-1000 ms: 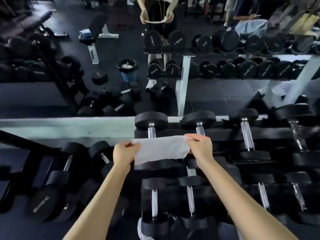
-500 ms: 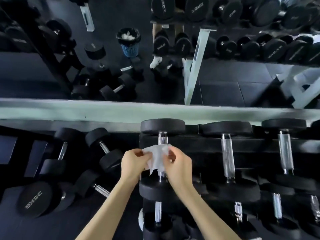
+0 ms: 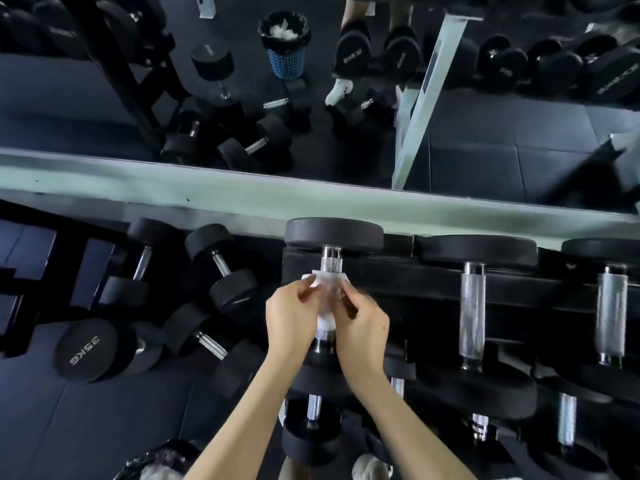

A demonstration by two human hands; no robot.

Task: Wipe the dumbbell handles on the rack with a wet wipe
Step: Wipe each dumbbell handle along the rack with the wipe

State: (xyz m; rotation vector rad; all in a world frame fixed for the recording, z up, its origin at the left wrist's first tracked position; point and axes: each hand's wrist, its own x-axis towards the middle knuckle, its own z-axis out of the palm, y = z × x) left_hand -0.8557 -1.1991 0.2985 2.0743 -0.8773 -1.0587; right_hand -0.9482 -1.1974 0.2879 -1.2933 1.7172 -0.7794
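We pinch the wet wipe (image 3: 325, 322) round the handle (image 3: 331, 264) with left hand (image 3: 291, 318) and right hand (image 3: 365, 329). We should wrap it snugly and slide it lengthwise.

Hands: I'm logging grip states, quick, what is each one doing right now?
Left hand: pinches the wet wipe against the dumbbell handle.
Right hand: pinches the same wet wipe from the other side.

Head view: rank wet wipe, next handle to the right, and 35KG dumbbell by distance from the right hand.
1. wet wipe: pinched by the right hand.
2. next handle: on the rack, just right.
3. 35KG dumbbell: on the floor, far left.
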